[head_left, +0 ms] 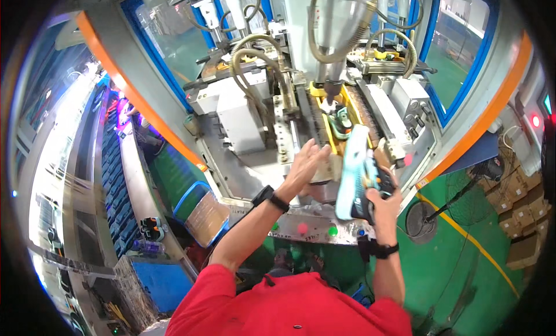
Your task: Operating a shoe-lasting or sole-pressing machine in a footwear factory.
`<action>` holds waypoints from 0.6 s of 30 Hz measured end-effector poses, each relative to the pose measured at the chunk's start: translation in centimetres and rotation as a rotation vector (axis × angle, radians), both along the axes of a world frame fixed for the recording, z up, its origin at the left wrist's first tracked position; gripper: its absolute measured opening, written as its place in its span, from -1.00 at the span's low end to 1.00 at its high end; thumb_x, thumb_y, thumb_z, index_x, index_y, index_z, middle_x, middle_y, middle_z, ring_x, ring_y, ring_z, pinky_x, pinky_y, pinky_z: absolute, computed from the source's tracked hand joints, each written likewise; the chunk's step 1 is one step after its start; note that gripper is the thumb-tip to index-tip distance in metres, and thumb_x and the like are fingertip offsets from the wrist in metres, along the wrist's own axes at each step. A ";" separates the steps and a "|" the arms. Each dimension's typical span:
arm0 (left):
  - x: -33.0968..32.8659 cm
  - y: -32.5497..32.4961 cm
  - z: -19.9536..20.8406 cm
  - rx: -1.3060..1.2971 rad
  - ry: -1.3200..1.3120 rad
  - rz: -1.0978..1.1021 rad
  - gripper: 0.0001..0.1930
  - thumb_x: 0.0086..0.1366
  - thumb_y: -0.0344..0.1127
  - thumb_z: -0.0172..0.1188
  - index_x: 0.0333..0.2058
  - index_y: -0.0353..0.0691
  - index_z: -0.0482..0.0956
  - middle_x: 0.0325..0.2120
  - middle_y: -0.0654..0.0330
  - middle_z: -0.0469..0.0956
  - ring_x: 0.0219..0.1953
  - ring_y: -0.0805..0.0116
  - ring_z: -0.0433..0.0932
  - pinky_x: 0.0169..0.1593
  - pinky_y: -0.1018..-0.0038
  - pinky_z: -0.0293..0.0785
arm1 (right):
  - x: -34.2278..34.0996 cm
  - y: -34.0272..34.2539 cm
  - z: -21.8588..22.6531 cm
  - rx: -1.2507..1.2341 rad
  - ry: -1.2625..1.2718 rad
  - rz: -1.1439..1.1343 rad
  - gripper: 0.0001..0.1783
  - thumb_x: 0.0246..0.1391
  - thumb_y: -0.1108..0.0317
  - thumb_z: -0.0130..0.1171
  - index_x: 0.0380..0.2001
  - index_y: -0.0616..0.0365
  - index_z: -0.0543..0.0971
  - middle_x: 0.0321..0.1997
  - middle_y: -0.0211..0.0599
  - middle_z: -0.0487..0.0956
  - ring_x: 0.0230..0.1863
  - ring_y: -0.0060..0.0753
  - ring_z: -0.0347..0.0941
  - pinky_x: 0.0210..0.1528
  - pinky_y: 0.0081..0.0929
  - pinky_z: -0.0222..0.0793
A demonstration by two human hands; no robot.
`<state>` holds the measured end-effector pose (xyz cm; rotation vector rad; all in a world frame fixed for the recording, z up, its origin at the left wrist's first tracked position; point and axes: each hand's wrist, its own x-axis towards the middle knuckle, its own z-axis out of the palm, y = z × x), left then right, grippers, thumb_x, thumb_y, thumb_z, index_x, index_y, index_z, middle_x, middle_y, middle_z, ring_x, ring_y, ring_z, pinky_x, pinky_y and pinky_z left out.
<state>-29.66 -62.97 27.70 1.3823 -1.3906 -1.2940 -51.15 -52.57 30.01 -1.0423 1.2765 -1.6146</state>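
My right hand point(388, 204) grips a shoe point(354, 177) on its side, the pale blue sole turned left and the dark upper against my fingers. My left hand point(305, 167) holds nothing; its fingers are stretched out toward the machine, left of the shoe and apart from it. Just beyond both hands, a second shoe point(340, 125), dark with teal and orange parts, sits in the machine's middle station. A metal press head point(331, 90) comes down over it, between yellow side pieces.
Metal clamp blocks point(240, 116) and hoses flank the station. Coloured buttons point(332, 231) line the machine's front edge. A blue-rimmed bin point(202, 214) stands at left, beside a conveyor line point(116, 191) with shoe parts. To the right are a floor fan point(421, 220) and cardboard boxes point(527, 211).
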 end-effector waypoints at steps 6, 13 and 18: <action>-2.5 -15.8 -9.8 -0.117 -0.229 0.147 -0.20 0.09 -0.07 0.33 0.18 -0.41 0.18 0.07 -0.21 0.40 0.10 -0.06 0.43 0.13 0.21 0.37 | -4.8 1.9 1.0 0.047 0.176 -0.326 -0.36 -0.26 0.48 0.16 0.04 0.32 0.45 -0.03 -0.26 0.47 -0.04 -0.42 0.40 0.11 -0.49 0.29; -2.9 -22.7 -10.1 0.130 -0.542 0.371 -0.35 0.03 -0.43 0.17 0.13 -0.41 0.20 0.11 -0.32 0.32 0.06 -0.20 0.43 0.08 0.10 0.41 | -7.6 0.5 2.4 0.200 0.343 -0.517 -0.34 -0.28 0.45 0.17 0.05 0.35 0.44 -0.01 -0.23 0.47 0.00 -0.38 0.40 0.15 -0.46 0.26; 5.1 -17.9 -7.1 0.294 0.324 0.337 -0.73 0.07 -0.47 0.27 -0.21 -0.43 0.56 -0.30 0.04 0.62 -0.33 0.25 0.63 -0.28 0.38 0.54 | -7.2 -12.7 6.0 0.138 0.554 -0.265 -0.40 -0.18 0.42 0.26 0.03 0.32 0.44 -0.13 -0.30 0.51 -0.22 -0.50 0.44 -0.14 -0.53 0.40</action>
